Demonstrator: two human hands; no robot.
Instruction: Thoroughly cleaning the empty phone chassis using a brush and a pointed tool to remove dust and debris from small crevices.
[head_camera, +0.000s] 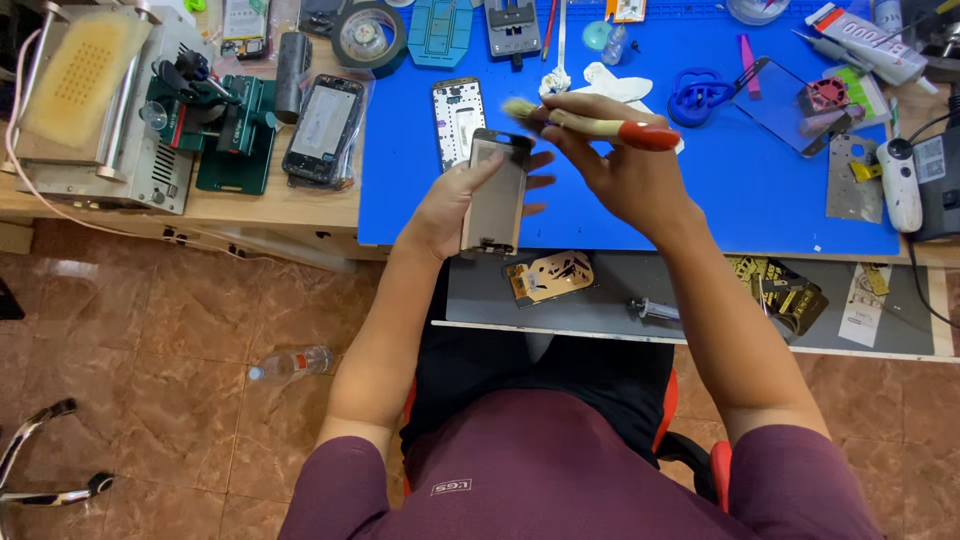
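Observation:
My left hand holds a flat phone screen panel upright over the front edge of the blue mat. My right hand grips a paintbrush with a pale wooden handle and a red end. Its bristles point left and sit just above the top edge of the panel. A bare metal phone frame lies on the mat right behind the panel.
A grey machine and a green jig stand at the left, with a phone and a tape roll beside them. A blue suction tool and glass panel lie at the right. An open drawer holds gold parts. A plastic bottle lies on the floor.

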